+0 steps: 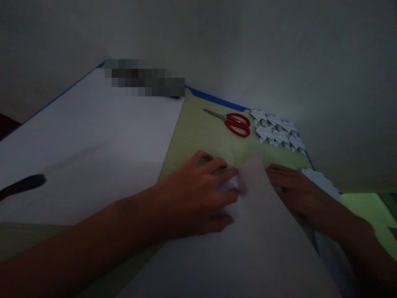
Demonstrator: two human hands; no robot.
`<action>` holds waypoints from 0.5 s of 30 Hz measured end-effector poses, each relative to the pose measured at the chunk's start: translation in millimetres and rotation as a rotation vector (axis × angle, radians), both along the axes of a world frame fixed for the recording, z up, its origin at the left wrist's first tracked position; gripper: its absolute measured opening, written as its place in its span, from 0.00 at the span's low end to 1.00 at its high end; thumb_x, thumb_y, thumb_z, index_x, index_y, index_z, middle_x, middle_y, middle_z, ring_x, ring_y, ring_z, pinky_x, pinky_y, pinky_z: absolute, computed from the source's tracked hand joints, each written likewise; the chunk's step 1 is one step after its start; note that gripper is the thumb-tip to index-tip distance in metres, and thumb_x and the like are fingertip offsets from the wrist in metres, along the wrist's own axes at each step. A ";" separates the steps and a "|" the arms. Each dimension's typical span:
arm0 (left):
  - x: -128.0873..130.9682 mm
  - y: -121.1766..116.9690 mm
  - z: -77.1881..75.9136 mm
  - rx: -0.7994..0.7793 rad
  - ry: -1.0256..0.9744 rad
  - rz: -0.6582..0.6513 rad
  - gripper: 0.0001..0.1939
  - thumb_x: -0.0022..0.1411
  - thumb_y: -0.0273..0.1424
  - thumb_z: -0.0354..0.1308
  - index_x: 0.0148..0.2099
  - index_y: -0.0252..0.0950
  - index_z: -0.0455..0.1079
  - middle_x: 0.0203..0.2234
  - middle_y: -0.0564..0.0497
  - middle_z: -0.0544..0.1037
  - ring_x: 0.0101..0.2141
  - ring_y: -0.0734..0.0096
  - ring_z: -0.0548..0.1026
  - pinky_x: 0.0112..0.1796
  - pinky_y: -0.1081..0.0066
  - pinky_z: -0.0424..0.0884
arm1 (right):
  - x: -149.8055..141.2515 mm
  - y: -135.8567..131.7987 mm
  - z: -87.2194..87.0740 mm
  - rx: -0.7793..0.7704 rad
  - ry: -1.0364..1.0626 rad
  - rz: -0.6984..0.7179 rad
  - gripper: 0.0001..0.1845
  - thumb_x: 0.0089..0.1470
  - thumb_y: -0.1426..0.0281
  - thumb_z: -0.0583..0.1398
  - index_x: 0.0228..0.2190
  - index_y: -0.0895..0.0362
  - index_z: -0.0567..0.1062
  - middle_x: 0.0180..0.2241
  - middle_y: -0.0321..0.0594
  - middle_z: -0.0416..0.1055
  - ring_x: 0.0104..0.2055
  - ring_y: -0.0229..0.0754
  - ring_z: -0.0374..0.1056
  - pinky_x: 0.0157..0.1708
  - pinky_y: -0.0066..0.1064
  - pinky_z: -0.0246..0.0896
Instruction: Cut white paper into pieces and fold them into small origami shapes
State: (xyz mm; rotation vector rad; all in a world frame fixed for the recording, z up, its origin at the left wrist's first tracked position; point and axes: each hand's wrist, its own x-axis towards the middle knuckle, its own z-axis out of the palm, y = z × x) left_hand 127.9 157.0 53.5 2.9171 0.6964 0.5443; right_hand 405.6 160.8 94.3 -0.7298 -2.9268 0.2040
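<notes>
Reading the left hand point(198, 194) as the centre of the dial, the nearest stretch of the white sheet point(263, 240) spreads from 4 to 6 o'clock, running out of view at the bottom; with that part out of sight, a skewed edge could go unnoticed, and a dragging forearm might pull the paper askew. The left hand's own fingers are spread rather than pinched, thumb well apart from the forefinger, their tips against the sheet, which lies from 2 round to 6 o'clock of them. If that light touch slipped, the paper would probably slide or take a crooked crease. At 3 o'clock the right hand point(297, 188) reaches behind the lifted edge; the paper hides its fingertips, so I cannot tell whether it pinches the sheet or merely backs it. The corner rising at 2 o'clock, between the two hands, looks thin and floppy: uneven pressure from either side could buckle it. Further out, at 3 o'clock, a scallop-edged white piece point(322, 182) sits just beyond the right wrist, where a careless sweep might knock it. Farthest, red-handled scissors point(237, 124) rest at 1 o'clock and small folded paper pieces point(279, 131) at 2 o'clock, both apart from the fingers.
</notes>
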 end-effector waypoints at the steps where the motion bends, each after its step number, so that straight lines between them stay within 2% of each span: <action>1: -0.1 0.2 0.5 -0.001 0.001 -0.001 0.19 0.68 0.45 0.62 0.56 0.42 0.76 0.63 0.42 0.74 0.58 0.47 0.71 0.56 0.48 0.64 | 1.5 -2.0 -0.3 -0.004 -0.008 0.003 0.16 0.70 0.74 0.54 0.43 0.49 0.81 0.43 0.42 0.81 0.42 0.48 0.76 0.50 0.47 0.71; 4: -0.7 1.1 1.7 -0.001 0.019 -0.013 0.19 0.70 0.44 0.61 0.57 0.42 0.76 0.64 0.42 0.73 0.59 0.45 0.71 0.55 0.46 0.65 | 3.3 -5.8 -0.1 -0.017 -0.022 -0.010 0.17 0.69 0.76 0.54 0.42 0.48 0.81 0.46 0.43 0.81 0.48 0.51 0.77 0.55 0.50 0.70; 7: -1.3 2.2 1.3 0.004 0.017 -0.022 0.18 0.71 0.44 0.60 0.58 0.44 0.75 0.64 0.42 0.72 0.59 0.46 0.71 0.55 0.46 0.66 | 1.1 -6.1 1.7 -0.005 0.001 -0.025 0.18 0.67 0.77 0.54 0.43 0.48 0.81 0.47 0.44 0.81 0.47 0.52 0.78 0.51 0.48 0.74; 12: -1.7 3.2 -1.3 0.008 -0.011 -0.026 0.15 0.71 0.43 0.61 0.56 0.48 0.76 0.64 0.45 0.73 0.59 0.47 0.71 0.56 0.46 0.65 | -4.4 -4.5 4.3 0.017 0.025 -0.044 0.20 0.70 0.75 0.50 0.54 0.50 0.76 0.47 0.47 0.81 0.46 0.52 0.79 0.45 0.47 0.76; 15: -1.7 2.7 -1.8 0.009 -0.007 -0.022 0.15 0.69 0.44 0.63 0.54 0.46 0.77 0.65 0.44 0.72 0.60 0.44 0.70 0.56 0.45 0.65 | -4.6 -5.4 4.4 0.050 0.046 -0.037 0.20 0.72 0.73 0.48 0.54 0.51 0.76 0.46 0.48 0.81 0.43 0.50 0.79 0.43 0.45 0.76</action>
